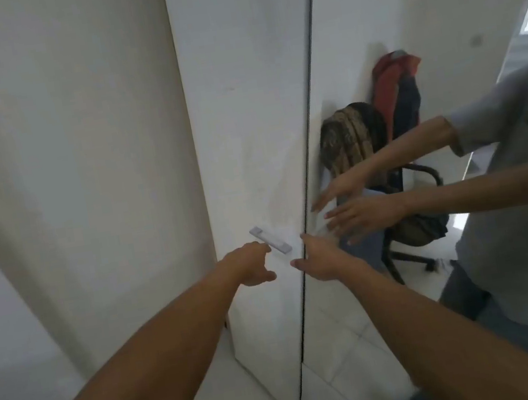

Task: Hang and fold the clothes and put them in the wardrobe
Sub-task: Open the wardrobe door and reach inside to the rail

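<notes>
A tall white wardrobe door (241,100) stands shut in front of me, with a flat grey handle (270,240) near its right edge. To its right is a mirrored door (350,32). My left hand (251,265) reaches toward the handle, fingers apart, its fingertips just below and left of the handle, holding nothing. My right hand (319,258) lies at the seam between the two doors, fingers spread, also holding nothing. No clothes are in my hands.
The mirror reflects a person in a grey shirt, an office chair (408,212) draped with patterned, red and blue clothes (397,91), and a pale tiled floor. A white wall (61,161) runs along the left.
</notes>
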`<state>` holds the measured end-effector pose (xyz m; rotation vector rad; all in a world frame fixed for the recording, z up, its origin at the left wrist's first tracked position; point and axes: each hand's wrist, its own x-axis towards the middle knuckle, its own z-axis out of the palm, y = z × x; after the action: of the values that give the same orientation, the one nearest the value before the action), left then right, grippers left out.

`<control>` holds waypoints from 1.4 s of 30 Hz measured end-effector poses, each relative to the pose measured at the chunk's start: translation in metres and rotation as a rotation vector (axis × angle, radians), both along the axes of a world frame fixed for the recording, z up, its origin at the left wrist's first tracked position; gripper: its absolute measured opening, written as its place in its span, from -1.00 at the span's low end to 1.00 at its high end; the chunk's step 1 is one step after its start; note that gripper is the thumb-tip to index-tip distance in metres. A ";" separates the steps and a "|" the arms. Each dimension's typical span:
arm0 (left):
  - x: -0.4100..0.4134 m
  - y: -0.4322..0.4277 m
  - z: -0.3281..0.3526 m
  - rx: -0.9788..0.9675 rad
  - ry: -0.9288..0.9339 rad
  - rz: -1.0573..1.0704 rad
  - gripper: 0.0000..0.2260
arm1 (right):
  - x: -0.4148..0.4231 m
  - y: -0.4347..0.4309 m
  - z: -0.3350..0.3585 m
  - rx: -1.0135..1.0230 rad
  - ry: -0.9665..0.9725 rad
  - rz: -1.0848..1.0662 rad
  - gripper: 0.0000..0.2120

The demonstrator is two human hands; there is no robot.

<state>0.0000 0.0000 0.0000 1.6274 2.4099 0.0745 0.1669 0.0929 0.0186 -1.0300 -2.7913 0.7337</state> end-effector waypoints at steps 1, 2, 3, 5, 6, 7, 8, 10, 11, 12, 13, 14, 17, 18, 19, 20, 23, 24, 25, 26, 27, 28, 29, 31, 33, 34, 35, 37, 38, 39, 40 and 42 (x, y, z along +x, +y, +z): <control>0.001 0.009 -0.003 -0.009 -0.015 -0.014 -0.29 | -0.004 0.005 -0.007 -0.014 0.061 0.007 -0.43; 0.001 0.017 -0.007 -0.008 -0.031 -0.011 -0.26 | -0.006 0.011 -0.012 -0.031 0.116 0.004 -0.43; -0.001 0.026 -0.013 -0.010 -0.031 -0.010 -0.24 | -0.009 0.019 -0.019 -0.043 0.156 0.010 -0.41; -0.003 0.041 -0.022 -0.023 -0.034 -0.020 -0.19 | -0.010 0.029 -0.032 -0.083 0.228 0.009 -0.36; -0.004 0.047 -0.025 -0.032 -0.037 -0.020 -0.17 | -0.010 0.031 -0.036 -0.093 0.256 0.006 -0.36; -0.006 0.054 -0.029 -0.037 -0.041 -0.017 -0.16 | -0.012 0.035 -0.040 -0.089 0.281 0.013 -0.34; -0.007 0.059 -0.030 -0.040 -0.040 -0.018 -0.15 | -0.012 0.035 -0.041 -0.070 0.285 0.016 -0.33; -0.011 0.067 -0.040 -0.048 -0.061 -0.017 -0.14 | -0.016 0.041 -0.051 -0.053 0.295 0.017 -0.30; -0.013 0.069 -0.047 -0.047 -0.077 -0.015 -0.13 | -0.018 0.044 -0.056 -0.035 0.299 0.008 -0.30; -0.013 0.068 -0.053 -0.041 -0.095 -0.005 -0.12 | -0.019 0.044 -0.060 -0.011 0.301 -0.012 -0.31; -0.014 0.066 -0.060 -0.024 -0.108 -0.002 -0.12 | -0.019 0.046 -0.065 0.013 0.313 -0.026 -0.33; -0.016 0.064 -0.064 -0.001 -0.107 -0.001 -0.12 | -0.019 0.047 -0.067 0.033 0.334 -0.034 -0.35; -0.023 0.056 -0.071 0.068 -0.094 -0.033 -0.06 | -0.016 0.051 -0.078 0.052 0.443 0.000 -0.41; -0.025 0.053 -0.070 0.081 -0.097 -0.040 -0.03 | -0.015 0.051 -0.081 0.052 0.472 0.013 -0.43; -0.026 0.048 -0.069 0.098 -0.099 -0.052 -0.01 | -0.015 0.050 -0.086 0.058 0.502 0.034 -0.45; -0.027 0.042 -0.067 0.111 -0.103 -0.057 0.01 | -0.016 0.048 -0.089 0.069 0.524 0.054 -0.46; -0.026 0.022 -0.065 0.171 -0.093 -0.064 0.03 | -0.025 0.037 -0.094 0.079 0.637 0.110 -0.53; -0.026 0.014 -0.064 0.187 -0.088 -0.054 0.03 | -0.030 0.032 -0.092 0.048 0.689 0.097 -0.56; -0.026 0.006 -0.065 0.204 -0.077 -0.045 0.03 | -0.035 0.029 -0.091 0.001 0.732 0.086 -0.59; -0.026 -0.002 -0.066 0.212 -0.068 -0.033 0.04 | -0.040 0.027 -0.090 -0.035 0.751 0.086 -0.59; -0.027 -0.011 -0.066 0.225 -0.058 -0.023 0.05 | -0.045 0.024 -0.088 -0.051 0.754 0.107 -0.56; -0.028 -0.020 -0.067 0.230 -0.051 -0.002 0.06 | -0.050 0.022 -0.087 -0.049 0.730 0.150 -0.51; -0.029 -0.030 -0.068 0.243 -0.046 0.020 0.08 | -0.054 0.019 -0.085 -0.047 0.699 0.216 -0.47; -0.032 -0.050 -0.067 0.253 -0.049 0.089 0.10 | -0.066 0.013 -0.079 -0.035 0.612 0.344 -0.42; -0.035 -0.069 -0.064 0.250 -0.051 0.165 0.10 | -0.081 0.003 -0.069 -0.001 0.551 0.428 -0.44; -0.038 -0.077 -0.063 0.242 -0.053 0.206 0.12 | -0.090 -0.002 -0.065 0.028 0.532 0.463 -0.46; -0.040 -0.086 -0.059 0.242 -0.050 0.241 0.14 | -0.100 -0.008 -0.061 0.047 0.513 0.500 -0.46; -0.047 -0.104 -0.054 0.254 -0.047 0.307 0.17 | -0.124 -0.020 -0.060 0.050 0.464 0.571 -0.43; -0.051 -0.113 -0.052 0.270 -0.049 0.338 0.18 | -0.137 -0.027 -0.063 0.043 0.451 0.602 -0.41; -0.054 -0.123 -0.050 0.297 -0.049 0.367 0.19 | -0.150 -0.034 -0.066 0.041 0.457 0.629 -0.39; -0.058 -0.133 -0.049 0.332 -0.043 0.396 0.21 | -0.163 -0.040 -0.069 0.050 0.479 0.652 -0.35; -0.068 -0.152 -0.048 0.405 0.000 0.451 0.23 | -0.189 -0.053 -0.075 0.108 0.530 0.687 -0.26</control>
<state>-0.0681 -0.1525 -0.0479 1.1698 2.8493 0.6754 -0.0221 0.0404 -0.0560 0.1728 -2.6158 0.7468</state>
